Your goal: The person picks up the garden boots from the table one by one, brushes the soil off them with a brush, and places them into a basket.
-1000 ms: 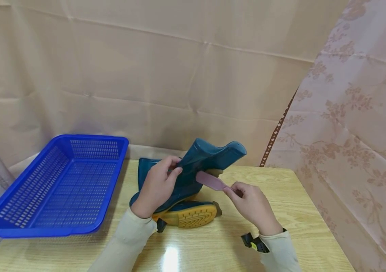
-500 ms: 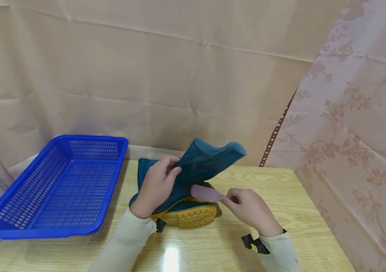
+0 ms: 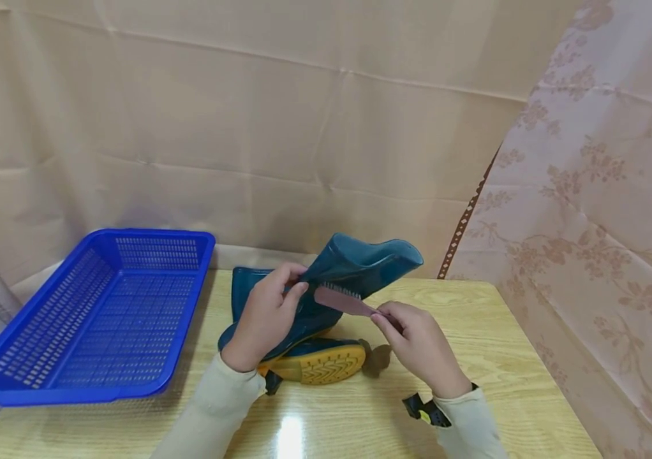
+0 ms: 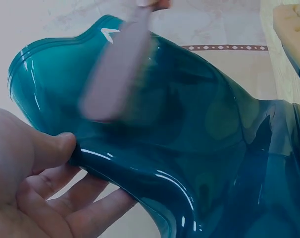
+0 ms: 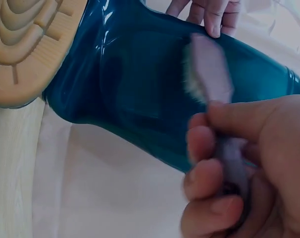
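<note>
In the head view, my left hand [image 3: 265,315] holds a dark teal rubber boot [image 3: 355,264] by its shaft. The boot's mouth tilts up to the right. The left wrist view shows my left thumb on the outer face and the fingers beneath. Between thumb and curled fingers, my right hand [image 3: 426,344] grips the handle of a mauve scrub brush [image 3: 342,301]. Its pale bristles [image 5: 191,82] face the shaft and appear to touch it. Under the held boot lies a second boot on its side, its yellow sole [image 3: 326,365] facing me.
A blue plastic basket [image 3: 87,392] stands at the left of the wooden table [image 3: 464,382]. Beige cloth [image 3: 245,127] hangs behind the table, and flowered cloth [image 3: 607,255] on the right. A small brown patch [image 3: 377,360], unclear in kind, shows beside the yellow sole.
The brush first moved down along the boot, then back up the shaft, and its bristles now show. The held boot's mouth shifted slightly right. My left hand stayed in place.
</note>
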{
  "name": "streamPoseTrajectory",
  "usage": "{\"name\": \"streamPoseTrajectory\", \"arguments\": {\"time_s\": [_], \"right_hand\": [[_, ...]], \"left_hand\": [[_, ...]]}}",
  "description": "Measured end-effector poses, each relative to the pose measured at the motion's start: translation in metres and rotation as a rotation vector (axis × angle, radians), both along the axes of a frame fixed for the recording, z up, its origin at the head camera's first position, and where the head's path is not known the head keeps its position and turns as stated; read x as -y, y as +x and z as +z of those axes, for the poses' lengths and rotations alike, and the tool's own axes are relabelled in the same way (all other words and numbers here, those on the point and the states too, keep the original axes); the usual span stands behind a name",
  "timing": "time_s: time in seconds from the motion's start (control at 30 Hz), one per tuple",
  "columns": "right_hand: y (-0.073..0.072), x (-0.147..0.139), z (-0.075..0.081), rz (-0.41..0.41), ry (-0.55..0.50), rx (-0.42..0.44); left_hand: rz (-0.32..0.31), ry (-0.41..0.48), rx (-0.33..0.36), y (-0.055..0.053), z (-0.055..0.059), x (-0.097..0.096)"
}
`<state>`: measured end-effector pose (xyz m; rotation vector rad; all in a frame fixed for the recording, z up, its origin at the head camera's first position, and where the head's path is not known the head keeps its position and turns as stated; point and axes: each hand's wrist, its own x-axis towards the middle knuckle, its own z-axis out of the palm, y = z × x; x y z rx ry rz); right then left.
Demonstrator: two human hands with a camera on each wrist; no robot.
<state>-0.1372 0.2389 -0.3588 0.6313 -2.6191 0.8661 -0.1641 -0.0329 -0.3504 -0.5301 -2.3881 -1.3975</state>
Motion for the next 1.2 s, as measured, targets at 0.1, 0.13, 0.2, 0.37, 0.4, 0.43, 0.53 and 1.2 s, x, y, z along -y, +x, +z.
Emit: {"name": "streamPoseTrajectory", "arguments": {"time_s": [0.1,0.13,0.2,0.37,0.4,0.43,0.53,1.2], "right_hand": [[-0.0017,-0.0008,-0.0022,-0.032,0.032,0.048],[-0.0024,-0.0014,-0.0032,-0.048,0.040,0.069],[-0.0034,-0.0024,-0.0050,-0.085,0.055,0.115],[-0.0062,-0.0046,-0.0074,-0.146,0.088,0.197],[-0.0061,-0.0050,-0.0071,-0.145,0.091,0.192],[-0.0060,-0.0053,-0.0068,-0.140,0.093,0.177],[-0.0042,-0.0053,-0.0047,-0.091,0.078,0.095],[-0.0039,-0.0003,-0.0054,-0.119,0.015,0.162]], "left_hand": [[0.020,-0.014,0.001,-0.0003,0.0005,0.0009],[0.026,-0.016,0.005,-0.0003,0.0007,0.0014],[0.031,-0.014,0.020,-0.0009,0.0003,0.0021],[0.033,-0.008,0.028,-0.0028,-0.0013,0.0029],[0.032,-0.006,0.028,-0.0030,-0.0014,0.0030],[0.032,-0.005,0.026,-0.0032,-0.0016,0.0031],[0.031,-0.001,0.025,-0.0027,-0.0008,0.0025],[0.021,0.014,0.054,-0.0052,-0.0024,0.0042]]}}
